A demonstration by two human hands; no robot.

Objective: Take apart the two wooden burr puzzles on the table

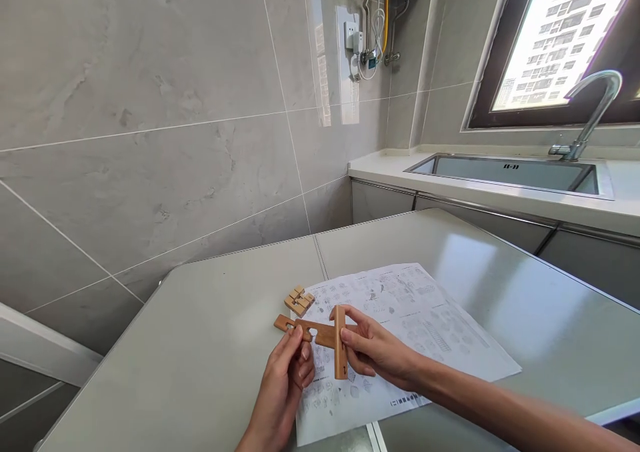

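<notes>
My left hand (287,371) pinches a flat wooden puzzle piece (325,335) with rounded notches, thumb on top and the other fingers curled beneath. A notched wooden end (283,322) sticks out past my left fingertips; whether it is a separate piece I cannot tell. My right hand (374,347) grips an upright wooden puzzle bar (340,362) with a small dark mark near its lower end. This bar crosses in front of the flat piece, whose right end runs behind it toward my right fingers. Just beyond my hands lies a lighter cluster of small wooden blocks (299,300).
Under my hands a large printed instruction sheet (445,305) covers part of the pale table (215,345). A tiled wall (200,192) borders the far left side. Behind the table is a counter with a sink (500,172) and a curved tap (595,109).
</notes>
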